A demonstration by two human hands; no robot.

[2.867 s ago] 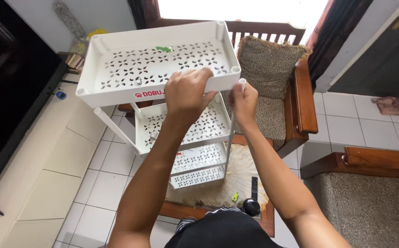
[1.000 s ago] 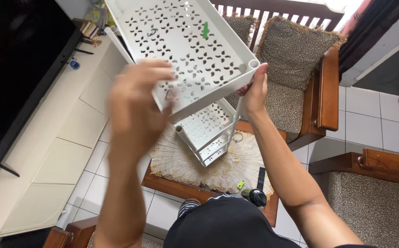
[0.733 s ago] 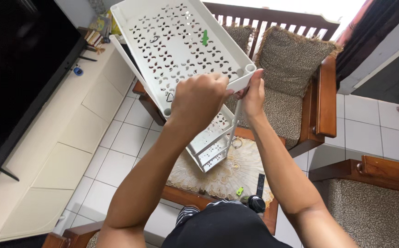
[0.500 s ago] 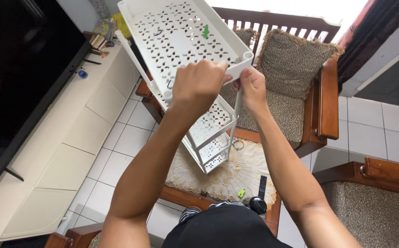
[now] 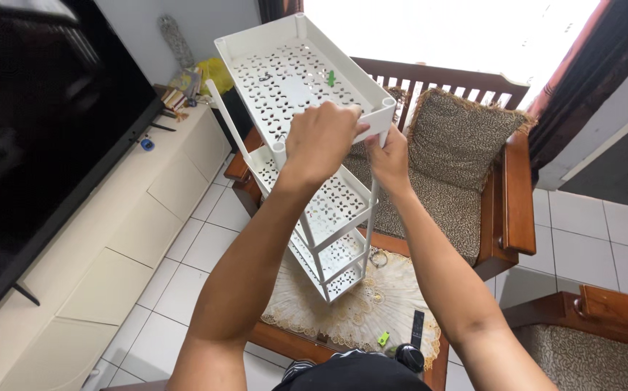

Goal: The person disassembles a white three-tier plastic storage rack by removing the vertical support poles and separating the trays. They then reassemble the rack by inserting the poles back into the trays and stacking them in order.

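Showing a person steadying a tall white perforated plastic shelf rack [image 5: 307, 145] that stands on a low wooden worktop [image 5: 307, 340] covered by a cream lace mat [image 5: 372, 311]. Largest items first: a black flat television screen [image 5: 39, 145] sits on a long cream cabinet [image 5: 111, 232] at the left; a wooden armchair with speckled brown cushions [image 5: 466, 166] stands behind the rack.

The rack leans slightly toward the screen, its top tray [image 5: 296, 72] tipped up to the viewer, which suggests that the near edge is being held so the tiers stay aligned on their thin white posts [image 5: 368, 217]. The lower trays [image 5: 328, 210] step down toward the mat, the lowest resting on it.

The left hand [image 5: 321, 141] is curled over the near rim of the top tray, knuckles up, fingers clamped on the edge, forearm rising steeply from below. The right hand [image 5: 390, 156] comes in beneath the near right corner, closed around the corner socket and post head, wrist bent back, elbow low.

Smallest: a small green clip-like piece [image 5: 331, 77] lies in the top tray; another green piece [image 5: 383, 338] and a black remote [image 5: 417, 329] lie on the mat's near edge.
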